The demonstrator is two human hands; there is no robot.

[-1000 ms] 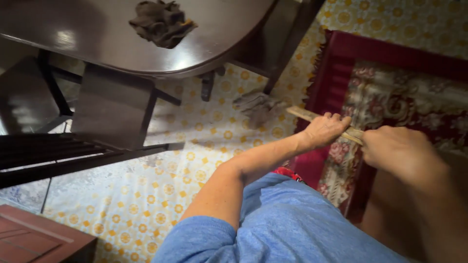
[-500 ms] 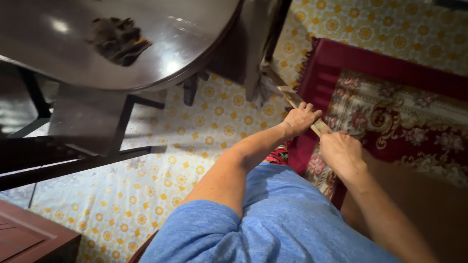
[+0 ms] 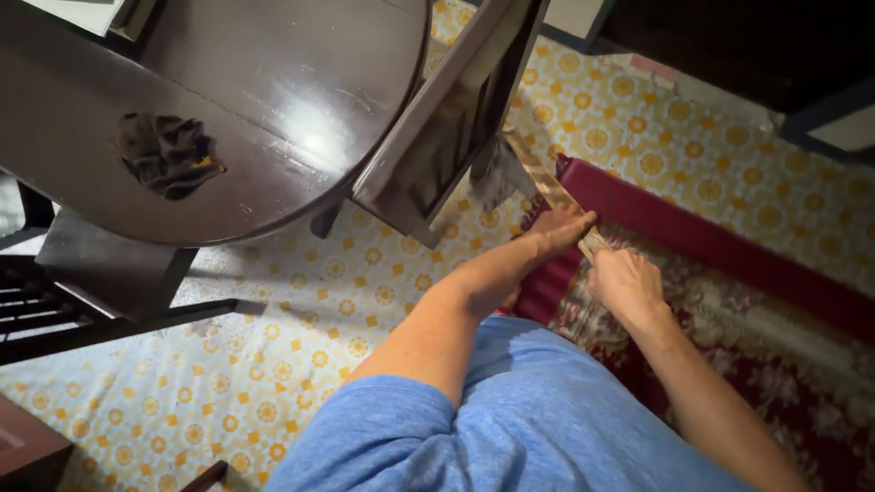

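Both hands grip one wooden broom handle [image 3: 547, 185]; the left hand [image 3: 558, 228] closes round it farther up, the right hand [image 3: 622, 278] closes round its near end, just beside the left; the handle's long axis runs from the hands away to the far left, toward the bristle head [image 3: 497, 173] beside the dark chair [image 3: 437, 146], at the red rug's [image 3: 729, 246] edge.

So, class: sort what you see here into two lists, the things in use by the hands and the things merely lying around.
In use:
left hand
right hand
wooden broom handle
broom head

Lying about:
crumpled dark cloth on the round table
dark chair
red patterned rug
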